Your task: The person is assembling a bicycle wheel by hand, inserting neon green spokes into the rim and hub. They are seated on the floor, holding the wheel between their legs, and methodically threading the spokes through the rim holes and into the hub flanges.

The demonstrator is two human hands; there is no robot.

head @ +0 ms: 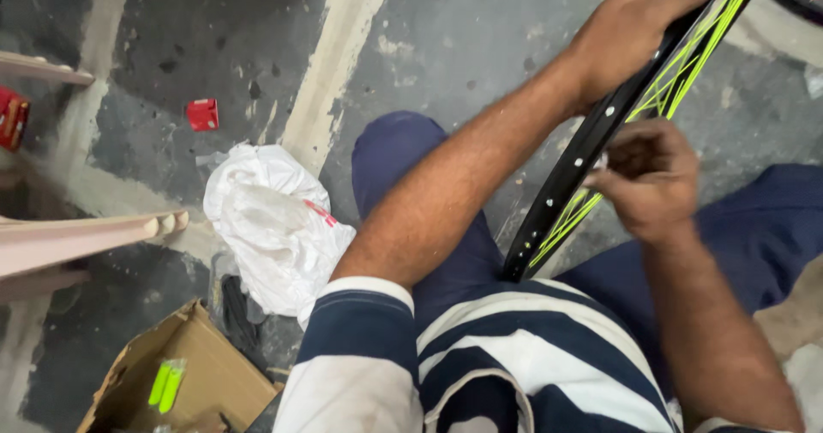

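The left hand (639,17) is closed around the upper part of a black bicycle wheel rim (570,171) near the frame's top edge. The right hand (651,180) is curled shut against the rim's inner side, pinching something small and pale that I cannot identify. The rim runs slantwise across the person's dark blue trousers, dotted with small holes and laced with neon yellow-green spokes (677,81). On the concrete floor (480,47) to the left lie a crumpled white plastic bag (270,227), an open cardboard box (201,373) and a small red box (203,114).
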